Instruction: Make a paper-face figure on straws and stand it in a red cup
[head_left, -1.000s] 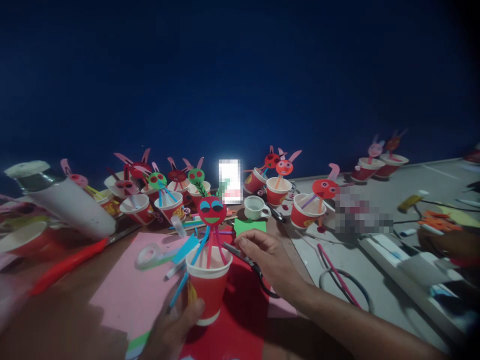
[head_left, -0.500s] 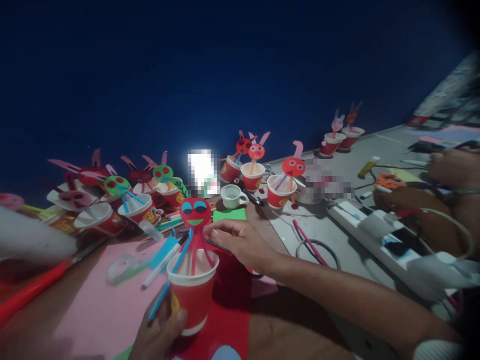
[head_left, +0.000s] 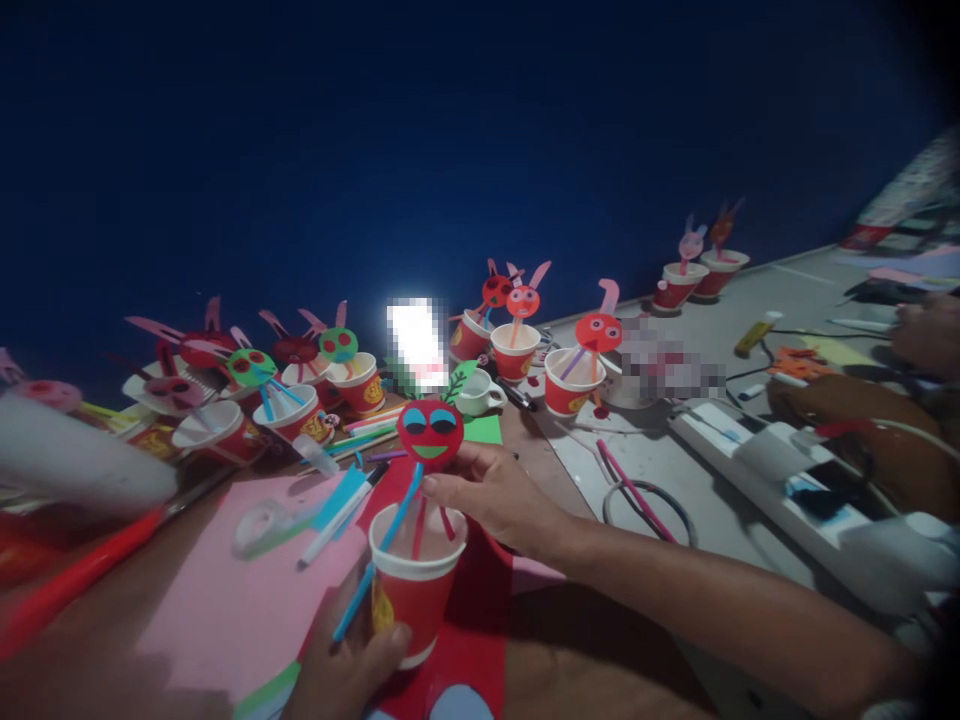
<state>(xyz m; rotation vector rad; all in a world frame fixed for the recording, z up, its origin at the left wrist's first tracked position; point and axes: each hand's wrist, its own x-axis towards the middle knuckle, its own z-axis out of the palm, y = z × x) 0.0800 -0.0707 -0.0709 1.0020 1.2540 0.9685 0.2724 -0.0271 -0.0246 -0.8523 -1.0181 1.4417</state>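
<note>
A red paper cup (head_left: 420, 605) with a white rim stands upright, tilted slightly, in my left hand (head_left: 349, 665), whose fingers wrap round its lower left side. Above the cup, on blue and red strips, sits a round red paper face (head_left: 429, 445) with blue eyes and a green mouth. Green leaf-shaped ears (head_left: 459, 382) rise behind its top. My right hand (head_left: 506, 500) is closed at the face's lower right edge, thumb in front by the strips and fingers partly hidden behind. A blue strip (head_left: 352, 605) hangs outside the cup.
Several finished cup figures (head_left: 289, 405) line the back. Pink paper (head_left: 217, 600), a tape roll (head_left: 259, 525) and a marker (head_left: 337, 525) lie left; red paper (head_left: 480, 640) lies beneath the cup. A white mug (head_left: 480, 393) stands behind, a power strip (head_left: 739, 480) right. Another person's hand (head_left: 930, 335) shows far right.
My right hand has come from beside the figure to its paper face. Green leaf ears now show clearly above the face. The view has shifted, so the cup appears further right.
</note>
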